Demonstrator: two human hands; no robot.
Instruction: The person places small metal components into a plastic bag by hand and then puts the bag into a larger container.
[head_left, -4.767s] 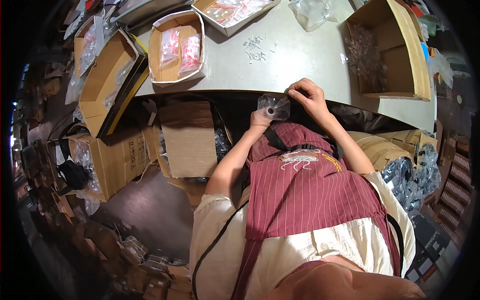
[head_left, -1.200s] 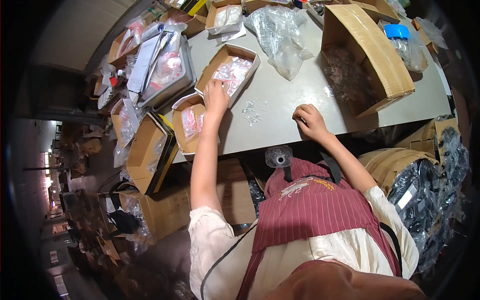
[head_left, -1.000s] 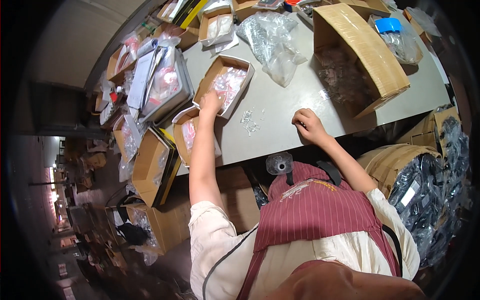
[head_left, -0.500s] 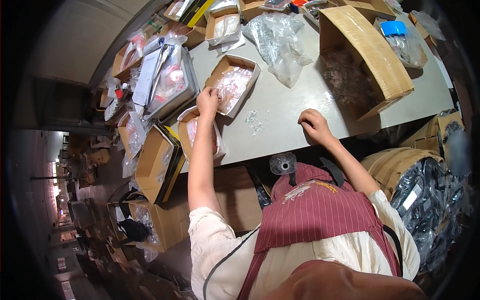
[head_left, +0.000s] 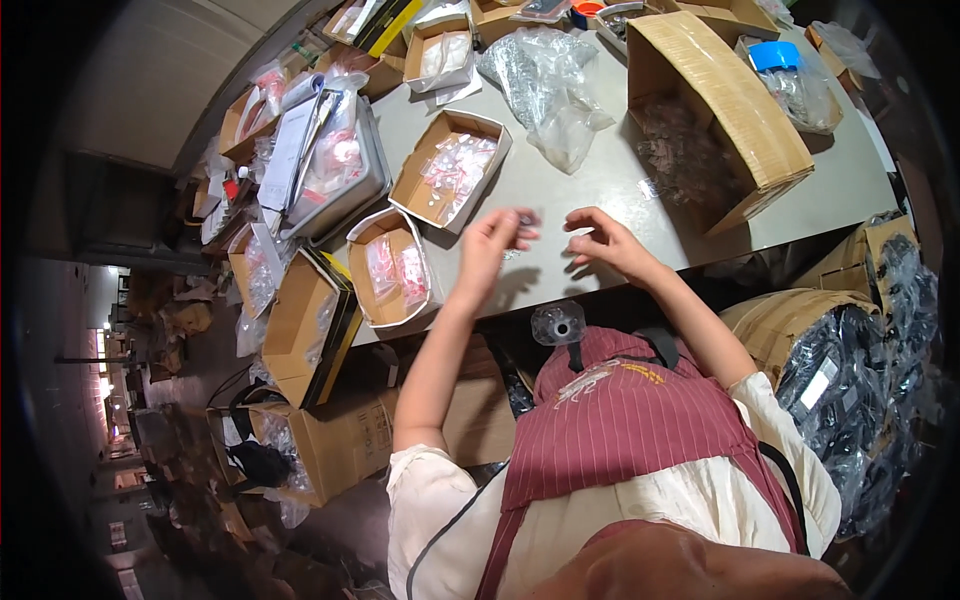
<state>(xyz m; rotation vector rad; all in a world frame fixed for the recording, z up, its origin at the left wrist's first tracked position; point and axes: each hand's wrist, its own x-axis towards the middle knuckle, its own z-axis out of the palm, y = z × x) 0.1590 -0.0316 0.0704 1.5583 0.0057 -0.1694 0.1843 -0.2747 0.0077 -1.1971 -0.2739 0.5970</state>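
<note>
My left hand (head_left: 485,250) is over the near part of the table, its fingers pinched on a small clear plastic bag (head_left: 532,217) that is blurred by motion. Facing it from the right, my right hand (head_left: 608,246) has bent fingers spread apart and nothing visible in them. Small shiny pieces (head_left: 511,254) lie on the tabletop between and below the hands, partly hidden. To the left, an open cardboard box (head_left: 408,193) holds many small clear bags with red edges. Nearer me, a second open box (head_left: 365,238) holds bundles of red-and-clear bags.
A large cardboard box (head_left: 735,95) lies on its side at the right, dark small parts inside. Behind the hands lies a clear plastic bag (head_left: 550,95). A grey bin (head_left: 372,185) with papers and bags stands at the left. A wrapped carton (head_left: 790,325) is at the lower right.
My left hand has come out of the box of small bags and moved right, a small clear bag in its fingers. My right hand has lifted and shifted left toward it.
</note>
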